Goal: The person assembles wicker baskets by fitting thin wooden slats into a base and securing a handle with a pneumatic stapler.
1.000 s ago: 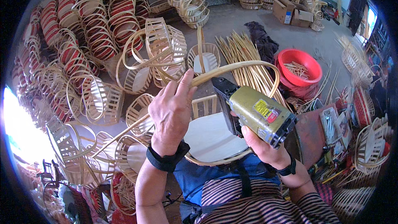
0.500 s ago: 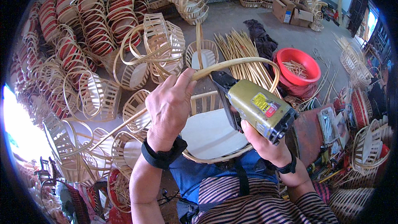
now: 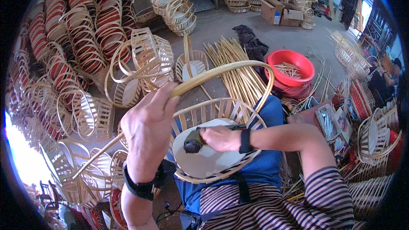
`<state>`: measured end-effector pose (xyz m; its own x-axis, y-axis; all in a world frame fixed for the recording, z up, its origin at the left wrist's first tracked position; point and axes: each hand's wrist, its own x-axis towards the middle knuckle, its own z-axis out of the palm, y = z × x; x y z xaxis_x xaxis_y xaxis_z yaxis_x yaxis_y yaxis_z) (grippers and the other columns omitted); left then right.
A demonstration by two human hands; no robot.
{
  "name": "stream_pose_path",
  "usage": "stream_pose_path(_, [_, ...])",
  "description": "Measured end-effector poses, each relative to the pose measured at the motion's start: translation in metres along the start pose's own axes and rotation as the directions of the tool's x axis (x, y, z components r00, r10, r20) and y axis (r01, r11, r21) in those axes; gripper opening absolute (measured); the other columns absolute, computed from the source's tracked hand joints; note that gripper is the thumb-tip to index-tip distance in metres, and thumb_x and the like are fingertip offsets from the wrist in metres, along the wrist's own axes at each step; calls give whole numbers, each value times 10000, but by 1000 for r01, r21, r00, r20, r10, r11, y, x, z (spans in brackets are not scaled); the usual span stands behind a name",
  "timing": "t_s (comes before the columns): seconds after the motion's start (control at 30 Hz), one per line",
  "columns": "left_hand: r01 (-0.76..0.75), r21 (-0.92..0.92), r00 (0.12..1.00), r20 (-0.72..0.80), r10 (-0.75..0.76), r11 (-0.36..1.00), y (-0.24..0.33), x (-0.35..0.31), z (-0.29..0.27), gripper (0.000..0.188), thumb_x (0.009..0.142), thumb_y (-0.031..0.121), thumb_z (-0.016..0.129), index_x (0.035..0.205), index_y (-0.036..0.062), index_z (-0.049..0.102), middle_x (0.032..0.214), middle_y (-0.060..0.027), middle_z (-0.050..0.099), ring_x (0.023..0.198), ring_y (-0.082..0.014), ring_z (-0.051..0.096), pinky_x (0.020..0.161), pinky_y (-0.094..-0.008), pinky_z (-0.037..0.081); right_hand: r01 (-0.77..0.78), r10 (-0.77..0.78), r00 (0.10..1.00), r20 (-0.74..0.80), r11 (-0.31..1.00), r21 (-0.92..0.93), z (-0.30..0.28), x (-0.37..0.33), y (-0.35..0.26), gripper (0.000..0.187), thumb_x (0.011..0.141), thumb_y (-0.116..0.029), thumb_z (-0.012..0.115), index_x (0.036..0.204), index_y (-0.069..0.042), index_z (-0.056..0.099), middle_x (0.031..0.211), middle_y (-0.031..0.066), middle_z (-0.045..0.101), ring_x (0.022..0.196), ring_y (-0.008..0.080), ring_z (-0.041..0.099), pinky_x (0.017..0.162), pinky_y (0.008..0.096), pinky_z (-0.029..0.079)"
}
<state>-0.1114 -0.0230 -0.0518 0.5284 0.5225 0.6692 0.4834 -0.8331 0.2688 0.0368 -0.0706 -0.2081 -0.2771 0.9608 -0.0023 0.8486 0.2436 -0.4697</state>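
Observation:
On my lap rests a pale woven-strip basket with an oval wooden bottom. My left hand is closed around a bent bamboo handle strip, which arches over the basket to its right rim. The strip's loose end sticks out past my wrist at the lower left. Inside the basket, my right hand grips an olive nail gun. The tool lies low over the bottom board, its dark nose pointing right toward the basket's right side. My forearm crosses the right rim and hides part of it.
Ahead lies a bundle of bamboo sticks, beside a red basin holding short sticks. Finished baskets crowd the left, with tall red-and-pale stacks behind. A tray of small parts sits at right. Cardboard boxes stand farther back.
My right hand has swung the nail gun from above the right rim down into the basket, turning it round. My left hand, still on the strip, has shifted left and nearer. The view has shifted too.

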Motion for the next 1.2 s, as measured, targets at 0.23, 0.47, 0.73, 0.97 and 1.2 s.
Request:
stream_pose_path(0.23, [91,-33,973,215,-82,995,-13,1,-13,173,753,201,530,861,73,571,669,-128,562,589,-268,548,515,-334,418,198,-197,978,70,980,-11,-39,-24,-37,500,705,-289,517,980,109,389,868,239,502,802,334,514,684,378,422])
stream_pose_path(0.47, [3,60,961,277,-20,998,-20,17,-17,221,770,260,485,795,51,553,651,-147,553,626,-317,539,552,-388,416,349,-590,683,-430,782,-517,-140,20,-79,713,688,-473,527,1075,98,350,902,218,506,850,325,507,708,372,419])
stream_pose_path(0.73, [306,-215,929,280,-242,927,-34,-18,-12,252,811,218,461,998,69,541,676,-115,585,613,-251,580,552,-307,438,289,-521,776,-355,794,-534,-155,33,-57,332,740,-370,513,663,-47,497,605,126,552,533,277,555,468,353,438])
stream_pose_path(0.97, [304,-444,935,-27,-352,843,-22,-44,16,238,808,151,492,1001,20,538,703,-109,567,596,-151,533,558,-243,413,349,-525,794,-306,806,-477,-154,30,-64,278,752,-320,510,663,-57,513,572,141,537,554,291,553,468,365,425])
stream_pose_path(1.2, [367,-589,915,87,-395,720,-22,-41,10,215,797,137,506,953,-7,545,589,-29,503,524,-60,438,482,-204,371,308,-639,668,-382,704,-640,-145,29,-78,499,689,-467,518,850,5,509,639,99,534,563,268,544,473,312,429])
